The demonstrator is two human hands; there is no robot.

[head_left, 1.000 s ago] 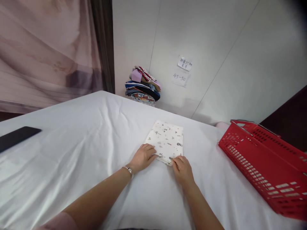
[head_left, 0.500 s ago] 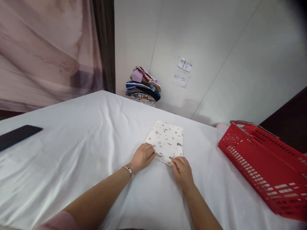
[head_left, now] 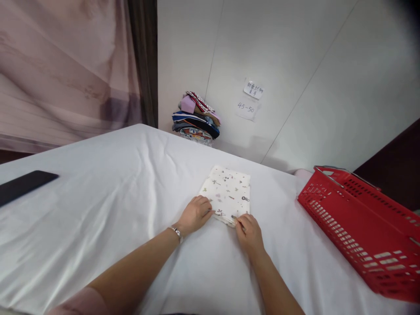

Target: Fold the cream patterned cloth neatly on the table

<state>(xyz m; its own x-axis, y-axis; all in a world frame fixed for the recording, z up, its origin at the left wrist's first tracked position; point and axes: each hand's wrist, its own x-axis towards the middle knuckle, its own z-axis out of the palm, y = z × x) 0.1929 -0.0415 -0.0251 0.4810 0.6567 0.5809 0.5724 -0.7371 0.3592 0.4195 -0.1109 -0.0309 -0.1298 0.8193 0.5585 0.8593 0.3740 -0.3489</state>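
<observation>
A folded white cloth [head_left: 226,190] with small printed motifs lies flat on the white-covered table [head_left: 114,210]. Its near edge shows stacked layers. At that edge's left corner, my left hand [head_left: 196,213] is closed, pinching the fabric between thumb and fingers; a bracelet or watch circles the wrist. My right hand [head_left: 250,234] pinches the near right corner in the same way. Both hands rest low against the tabletop, and parts of the corners are hidden under the fingers.
A red plastic basket [head_left: 364,218] with a metal handle stands on the right. On the left lies a flat black object [head_left: 26,186]. Beyond the far edge is a stack of folded clothes [head_left: 197,118] by the wall, below handwritten paper labels [head_left: 247,107]. A pink curtain [head_left: 65,74] hangs at left.
Almost nothing differs. Both hands keep their pinch at the cloth's near corners, and the near edge seems to lie slightly flatter.
</observation>
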